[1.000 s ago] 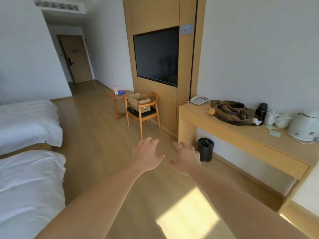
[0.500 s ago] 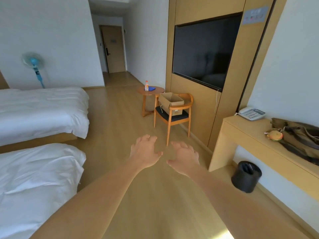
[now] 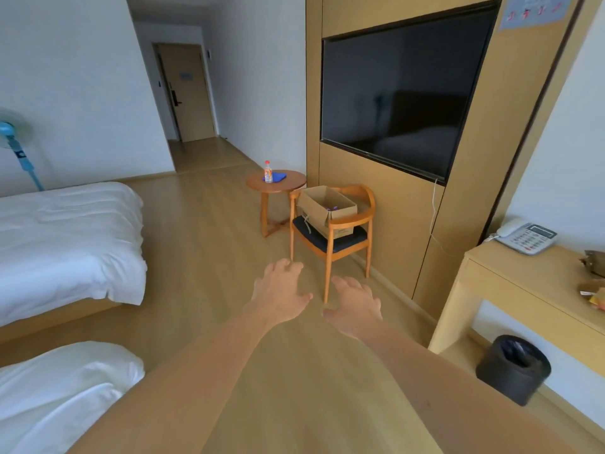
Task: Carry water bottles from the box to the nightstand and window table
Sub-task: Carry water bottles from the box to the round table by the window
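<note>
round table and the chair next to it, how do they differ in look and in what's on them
The round table has a flat circular top; the chair has a dark seat pad and a curved armrest rail. The round table carries an upright bottle and a blue cloth; the chair carries an open cardboard box. Both are orange-toned wood and stand beside the TV wall panel.

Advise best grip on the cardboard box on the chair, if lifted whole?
Probably both hands on the cardboard box by its two long side walls, low down, coming from above and the front. The chair armrests and curved back hem it in, and its open top flaps give no firm hold.
</note>
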The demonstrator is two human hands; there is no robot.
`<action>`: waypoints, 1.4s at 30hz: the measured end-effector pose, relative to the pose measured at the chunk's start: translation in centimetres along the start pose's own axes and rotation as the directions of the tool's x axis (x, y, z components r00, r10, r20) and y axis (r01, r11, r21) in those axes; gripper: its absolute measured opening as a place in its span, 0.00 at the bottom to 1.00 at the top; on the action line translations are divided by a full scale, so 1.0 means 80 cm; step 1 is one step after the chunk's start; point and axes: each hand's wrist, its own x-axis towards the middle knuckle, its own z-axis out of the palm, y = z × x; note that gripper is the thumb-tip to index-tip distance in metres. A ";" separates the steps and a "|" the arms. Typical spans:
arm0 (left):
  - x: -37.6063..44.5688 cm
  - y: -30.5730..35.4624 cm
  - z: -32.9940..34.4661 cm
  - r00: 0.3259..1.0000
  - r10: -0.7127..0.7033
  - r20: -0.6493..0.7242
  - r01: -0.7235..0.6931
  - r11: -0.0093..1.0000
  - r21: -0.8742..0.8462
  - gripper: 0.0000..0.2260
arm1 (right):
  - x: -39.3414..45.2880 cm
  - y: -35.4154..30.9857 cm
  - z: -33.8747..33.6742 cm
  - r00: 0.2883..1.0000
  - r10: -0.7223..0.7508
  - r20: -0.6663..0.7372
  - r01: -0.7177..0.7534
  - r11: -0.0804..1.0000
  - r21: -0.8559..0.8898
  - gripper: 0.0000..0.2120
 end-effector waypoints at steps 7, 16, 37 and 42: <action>0.220 -0.058 0.032 1.000 0.004 0.014 -0.004 1.000 0.011 0.31 | 0.233 -0.008 0.015 0.999 -0.015 -0.037 0.015 1.000 0.008 0.40; 0.498 -0.100 0.022 0.999 0.000 0.042 0.002 0.999 -0.042 0.30 | 0.514 -0.002 -0.015 0.999 0.045 -0.003 -0.045 0.999 0.030 0.41; 1.103 -0.243 0.101 0.953 0.234 0.194 -0.224 0.972 -0.072 0.29 | 1.070 -0.035 0.028 0.955 0.295 0.016 -0.295 0.949 0.109 0.34; 1.207 -0.261 0.142 0.922 0.261 0.284 -0.253 0.965 -0.065 0.29 | 1.161 0.002 0.045 0.911 0.402 0.087 -0.410 0.906 0.108 0.39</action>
